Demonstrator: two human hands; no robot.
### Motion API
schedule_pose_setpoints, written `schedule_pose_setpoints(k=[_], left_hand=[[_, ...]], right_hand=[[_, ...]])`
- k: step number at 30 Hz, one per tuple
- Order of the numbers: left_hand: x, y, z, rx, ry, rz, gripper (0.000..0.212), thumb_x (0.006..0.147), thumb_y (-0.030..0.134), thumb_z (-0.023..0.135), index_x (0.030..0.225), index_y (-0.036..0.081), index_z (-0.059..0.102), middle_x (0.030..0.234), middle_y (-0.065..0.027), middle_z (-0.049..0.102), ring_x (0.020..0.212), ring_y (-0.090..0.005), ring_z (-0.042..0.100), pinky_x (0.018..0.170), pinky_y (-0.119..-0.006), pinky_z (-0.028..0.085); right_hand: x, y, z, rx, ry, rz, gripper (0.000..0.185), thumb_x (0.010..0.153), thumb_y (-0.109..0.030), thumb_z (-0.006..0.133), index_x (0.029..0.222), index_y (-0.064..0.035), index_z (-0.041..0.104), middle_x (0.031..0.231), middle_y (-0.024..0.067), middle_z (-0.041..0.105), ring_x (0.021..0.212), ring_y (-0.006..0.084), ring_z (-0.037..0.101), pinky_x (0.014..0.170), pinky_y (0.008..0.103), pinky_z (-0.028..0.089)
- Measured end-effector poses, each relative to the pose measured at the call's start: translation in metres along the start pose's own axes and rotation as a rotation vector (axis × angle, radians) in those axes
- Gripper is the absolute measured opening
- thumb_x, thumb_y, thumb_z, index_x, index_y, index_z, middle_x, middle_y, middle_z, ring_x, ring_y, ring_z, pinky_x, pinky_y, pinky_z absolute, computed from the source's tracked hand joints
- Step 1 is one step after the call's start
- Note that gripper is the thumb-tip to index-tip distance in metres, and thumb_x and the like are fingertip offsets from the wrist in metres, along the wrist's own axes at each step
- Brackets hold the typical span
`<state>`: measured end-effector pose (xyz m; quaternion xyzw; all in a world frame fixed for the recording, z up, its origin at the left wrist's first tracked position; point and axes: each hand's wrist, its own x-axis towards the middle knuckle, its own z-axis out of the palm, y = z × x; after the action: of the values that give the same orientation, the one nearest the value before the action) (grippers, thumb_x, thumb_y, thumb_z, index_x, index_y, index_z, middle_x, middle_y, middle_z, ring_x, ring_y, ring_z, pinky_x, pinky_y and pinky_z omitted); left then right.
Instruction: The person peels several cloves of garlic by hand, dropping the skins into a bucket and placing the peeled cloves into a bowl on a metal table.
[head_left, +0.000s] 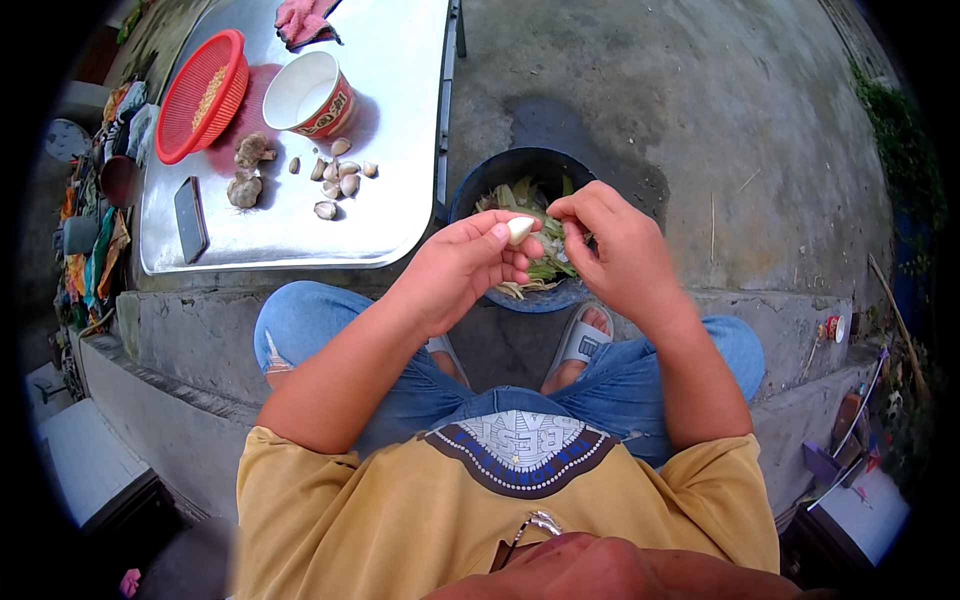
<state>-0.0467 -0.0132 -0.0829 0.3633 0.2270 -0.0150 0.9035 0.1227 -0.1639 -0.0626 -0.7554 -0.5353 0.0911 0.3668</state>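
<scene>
Between the thumb and fingers of my left hand (480, 247) is a peeled white garlic clove (520, 230). My right hand (619, 244) hovers just to its right, apart from the clove, with thumb and index finger curled towards each other; whether they pinch a scrap of skin I cannot tell. Both hands are above a dark plastic bin (540, 300) holding corn husks (517, 196) and other plant scraps. Several unpeeled garlic cloves (341, 176) lie on the metal-topped table (300, 240) at the left. Two garlic bulbs (245, 190) sit beside them.
Also on the table are a white-and-red paper tub (319, 105), a red plastic colander (202, 97) with small yellowish pieces, a phone (191, 220) and a pink cloth (304, 22). Concrete ground (750, 165) spreads ahead. A small paper cup (835, 328) lies on the right ledge.
</scene>
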Motion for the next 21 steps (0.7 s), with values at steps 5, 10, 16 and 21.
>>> schedule_pose_setpoints(k=[5, 10, 16, 21], left_hand=[[0.001, -0.003, -0.002, -0.077, -0.007, -0.019, 0.032, 0.113, 0.027, 0.047, 0.126, 0.001, 0.059, 0.107, -0.0093, 0.068, 0.094, -0.016, 0.063, 0.088, -0.033, 0.053], [-0.001, -0.003, 0.001, -0.032, -0.04, -0.053, 0.031, 0.113, 0.031, 0.046, 0.122, 0.004, 0.059, 0.106, -0.0081, 0.068, 0.091, -0.0147, 0.063, 0.086, -0.03, 0.053], [0.0, -0.004, 0.003, 0.185, -0.014, 0.008, 0.029, 0.113, 0.03, 0.049, 0.124, 0.004, 0.059, 0.104, -0.0047, 0.068, 0.091, -0.0116, 0.061, 0.085, -0.028, 0.052], [-0.001, -0.004, 0.006, 0.364, 0.01, 0.051, 0.028, 0.112, 0.026, 0.051, 0.128, 0.003, 0.059, 0.103, -0.0034, 0.067, 0.091, -0.0099, 0.06, 0.086, -0.028, 0.052]], right_hand=[[0.0, -0.012, 0.001, 0.184, -0.049, 0.081, 0.016, 0.09, -0.01, 0.073, 0.105, -0.0079, 0.071, 0.096, 0.0073, 0.068, 0.077, 0.024, 0.072, 0.066, 0.0357, 0.055], [-0.002, -0.011, 0.004, 0.19, -0.052, 0.036, 0.012, 0.09, -0.009, 0.073, 0.102, -0.0079, 0.071, 0.094, 0.0074, 0.069, 0.076, 0.0238, 0.072, 0.065, 0.035, 0.055], [-0.003, -0.011, 0.006, 0.169, -0.054, 0.03, 0.009, 0.09, -0.01, 0.073, 0.099, -0.0081, 0.07, 0.093, 0.0073, 0.069, 0.075, 0.0256, 0.071, 0.064, 0.0356, 0.056], [-0.003, -0.011, 0.006, 0.155, -0.064, 0.04, 0.01, 0.089, -0.01, 0.073, 0.098, -0.0083, 0.07, 0.092, 0.0081, 0.07, 0.077, 0.0278, 0.072, 0.065, 0.0367, 0.056]])
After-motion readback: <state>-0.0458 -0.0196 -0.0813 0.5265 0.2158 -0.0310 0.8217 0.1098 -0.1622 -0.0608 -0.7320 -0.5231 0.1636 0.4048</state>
